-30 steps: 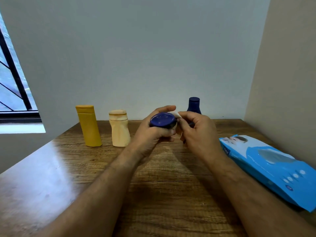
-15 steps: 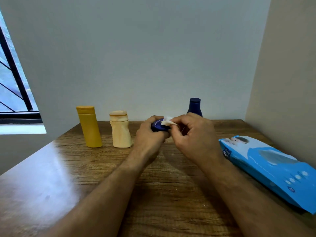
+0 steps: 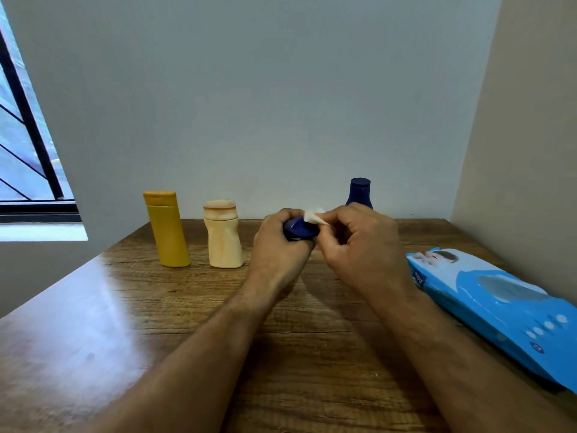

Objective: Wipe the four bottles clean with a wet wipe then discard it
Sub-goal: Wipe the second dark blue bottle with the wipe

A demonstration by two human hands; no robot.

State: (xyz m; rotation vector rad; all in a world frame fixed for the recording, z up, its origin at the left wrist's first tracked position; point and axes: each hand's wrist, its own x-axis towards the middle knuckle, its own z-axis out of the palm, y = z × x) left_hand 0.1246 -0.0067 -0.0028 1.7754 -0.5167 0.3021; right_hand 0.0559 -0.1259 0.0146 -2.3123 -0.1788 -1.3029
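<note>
My left hand (image 3: 279, 245) grips a dark blue bottle (image 3: 298, 230) above the wooden table (image 3: 131, 307), its end turned towards me and most of it hidden in my fingers. My right hand (image 3: 359, 242) pinches a white wet wipe (image 3: 313, 217) against the top of that bottle. A yellow bottle (image 3: 167, 228) and a cream bottle (image 3: 223, 234) stand upright at the back left. A second dark blue bottle (image 3: 360, 190) stands behind my right hand, only its neck and cap showing.
A blue pack of wet wipes (image 3: 499, 304) lies along the table's right side, close to the beige wall (image 3: 524, 151). The grey back wall runs just behind the bottles. A window (image 3: 25, 157) is at the far left.
The blue bottle's end was fully exposed a second ago. My right hand has since brought the wipe over it, and both hands have closed in around the bottle.
</note>
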